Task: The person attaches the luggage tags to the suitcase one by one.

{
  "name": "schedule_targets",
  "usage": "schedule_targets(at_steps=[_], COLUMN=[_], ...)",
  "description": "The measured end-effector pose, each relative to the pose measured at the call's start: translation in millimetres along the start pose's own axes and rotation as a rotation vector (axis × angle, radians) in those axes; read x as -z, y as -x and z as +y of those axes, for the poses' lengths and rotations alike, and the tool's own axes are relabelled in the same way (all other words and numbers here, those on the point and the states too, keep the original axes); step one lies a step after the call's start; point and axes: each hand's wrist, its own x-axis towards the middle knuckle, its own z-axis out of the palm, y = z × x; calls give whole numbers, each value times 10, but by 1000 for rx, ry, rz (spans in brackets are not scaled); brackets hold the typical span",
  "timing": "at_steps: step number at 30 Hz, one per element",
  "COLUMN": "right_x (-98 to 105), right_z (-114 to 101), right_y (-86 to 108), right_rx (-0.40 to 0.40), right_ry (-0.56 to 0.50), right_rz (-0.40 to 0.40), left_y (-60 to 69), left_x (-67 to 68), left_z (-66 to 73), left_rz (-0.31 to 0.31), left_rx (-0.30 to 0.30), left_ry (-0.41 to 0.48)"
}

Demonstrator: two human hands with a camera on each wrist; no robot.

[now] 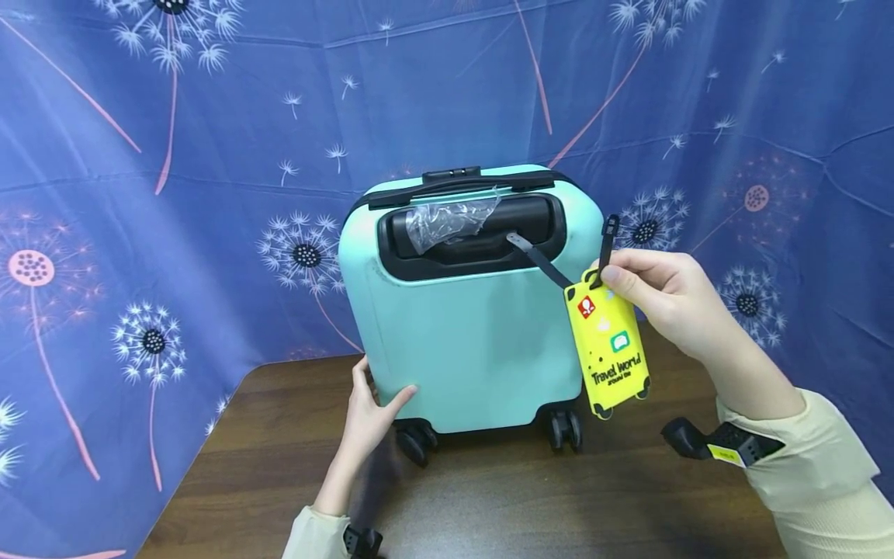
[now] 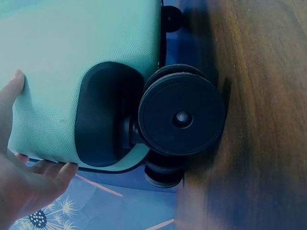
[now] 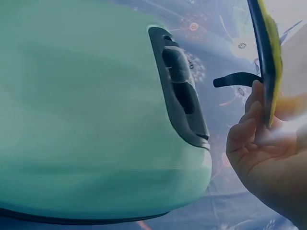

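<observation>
A mint-green suitcase (image 1: 475, 349) stands upright on its black wheels (image 1: 564, 428). My left hand (image 1: 370, 411) grips its lower left edge, with the thumb on the front face and the fingers round the side, close to a wheel (image 2: 182, 117) in the left wrist view. My right hand (image 1: 667, 299) pinches a yellow luggage tag (image 1: 609, 353) by its top, beside the suitcase's right edge. The tag's dark strap (image 1: 548, 264) sticks out towards the recessed handle (image 1: 520, 217), its end in front of the handle and not looped round it. In the right wrist view the tag (image 3: 273, 62) appears edge-on.
Clear plastic wrap (image 1: 450, 221) covers part of the handle. The suitcase stands on a brown wooden table (image 1: 489, 497). Behind it hangs a blue cloth (image 1: 433, 85) with dandelion prints. Small black cameras (image 1: 740, 445) are worn at both wrists.
</observation>
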Motion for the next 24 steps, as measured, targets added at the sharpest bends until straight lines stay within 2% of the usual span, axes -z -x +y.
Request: schedule_targets(at_steps=[16,24], right_x=[15,8], right_z=[-185,-305], right_y=[-388,-579], right_rx=[-18,-68], right_ry=[61,101], right_rz=[3,-20], left_y=[3,1], left_x=[0,-9], left_z=[10,-4], left_rz=[5,12], left_rx=[17,12], left_ry=[-6,-13])
